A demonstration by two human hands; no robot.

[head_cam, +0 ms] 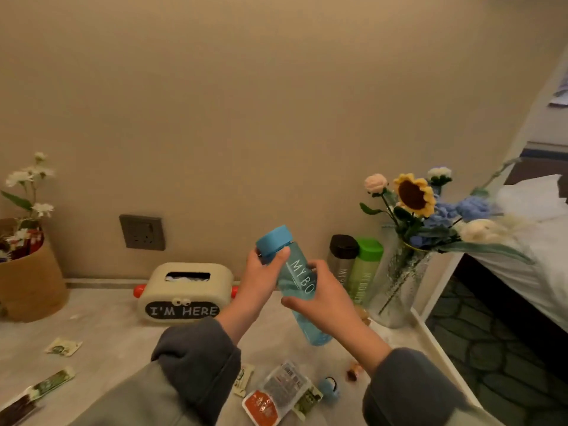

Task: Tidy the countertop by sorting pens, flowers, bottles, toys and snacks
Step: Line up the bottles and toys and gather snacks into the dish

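I hold a blue bottle (299, 281) tilted in the air above the countertop (116, 339). My left hand (261, 272) grips its blue cap and neck, and my right hand (319, 298) wraps its body lower down. Behind it, by the wall, stand a black-capped bottle (341, 256) and a green bottle (367, 269). A glass vase of knitted flowers (415, 204) stands to their right. Snack packets (276, 392) lie near the front edge, and others (63, 347) lie to the left. A small blue toy (329, 387) and a brown one (353, 373) lie close to my right sleeve.
A cream tissue box reading "I'M HERE" (184, 293) sits at the wall under a socket (142, 232). A brown pot with white flowers (27, 265) stands at far left. The counter's right edge (436, 342) drops to a patterned floor, with a bed (528, 235) beyond.
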